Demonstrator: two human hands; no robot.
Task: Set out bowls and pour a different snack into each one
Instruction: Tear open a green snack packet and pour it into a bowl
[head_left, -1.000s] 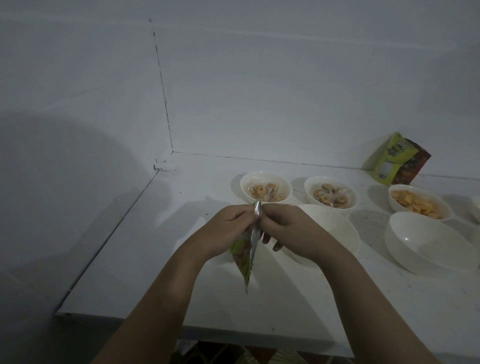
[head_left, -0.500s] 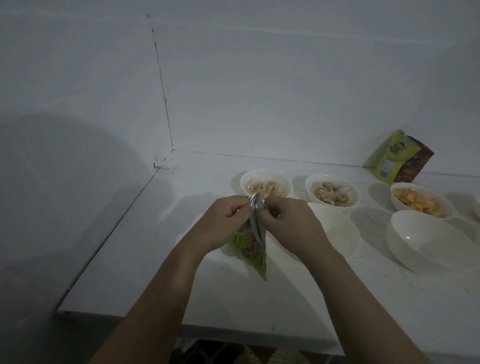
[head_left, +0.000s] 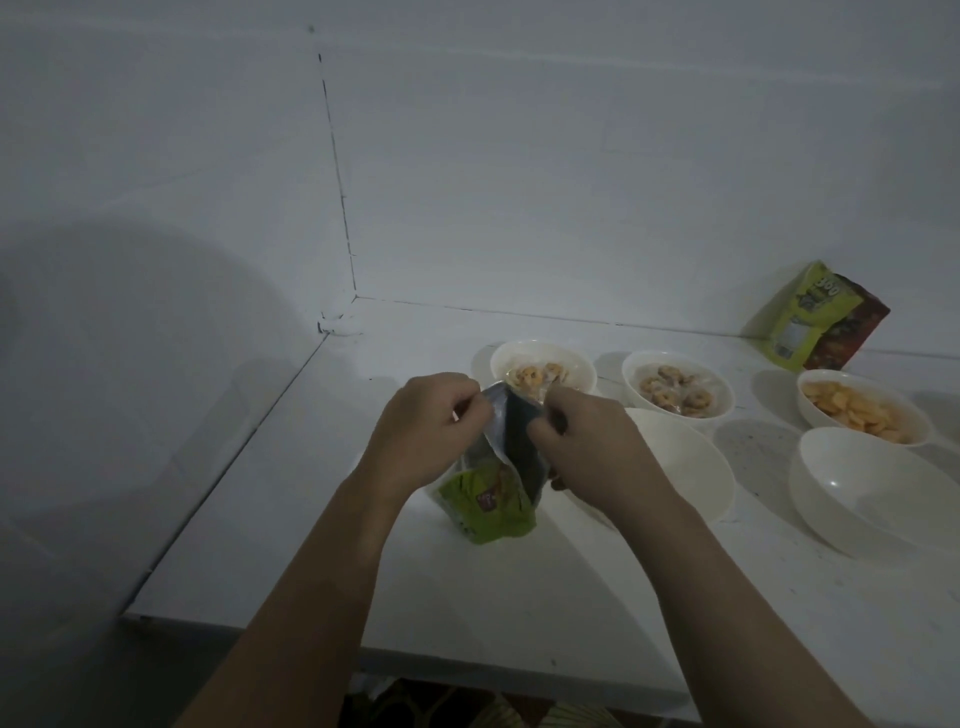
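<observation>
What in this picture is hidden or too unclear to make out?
Head view only:
- Green packet: label blurred; contents hidden inside its dark mouth.
- Near empty bowl: left part hidden behind the right hand.
- Packet by the wall: print too small to read.

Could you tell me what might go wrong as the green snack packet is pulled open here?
The left hand and right hand pull the green snack packet apart above the counter, not a bowl; a sudden tear could scatter snacks. The right forearm passes close over the empty bowl and might nudge it.
</observation>
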